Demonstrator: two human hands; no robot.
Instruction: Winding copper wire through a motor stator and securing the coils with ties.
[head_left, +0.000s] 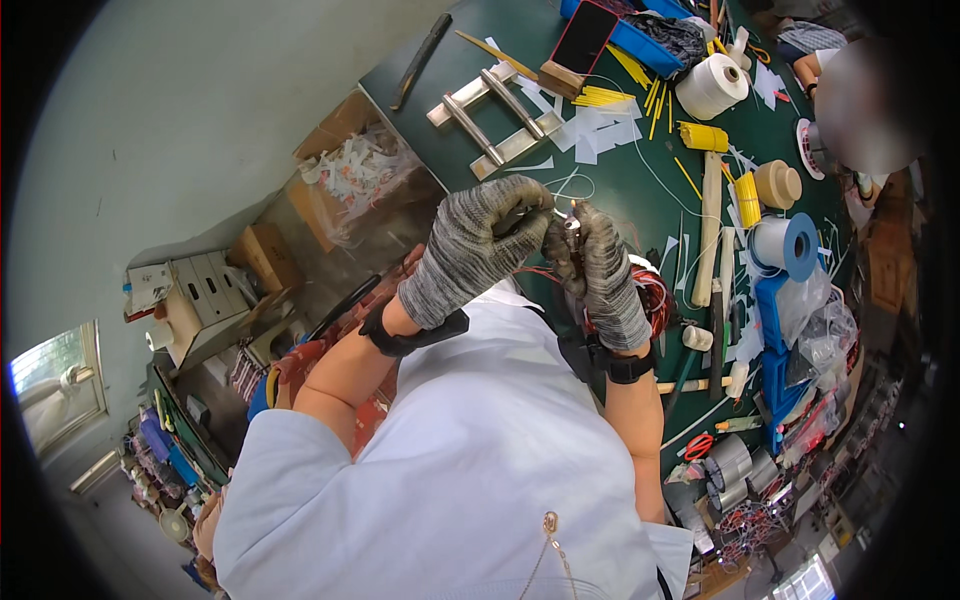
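Observation:
Both my hands wear grey knit gloves with dark, worn fingertips. In my right hand (603, 262) is a lighter (572, 225), its metal top upward and a small flame showing over it. My left hand (482, 242) is closed just left of the flame, pinching a thin white cord (592, 188) that loops out beyond the fingers over the green table. The cord's end is too small to make out. A bundle of red and white wires (652, 297) lies beside my right wrist, partly hidden by the glove.
On the green table (640, 215) stand a metal frame (497, 118), a white thread cone (712, 86), yellow sticks (703, 136), a blue-rimmed spool (785, 247) and wooden-handled tools (707, 230). Red scissors (698, 447) lie lower right. A box of scraps (360, 170) sits left of the table. Another person (820, 65) is at far right.

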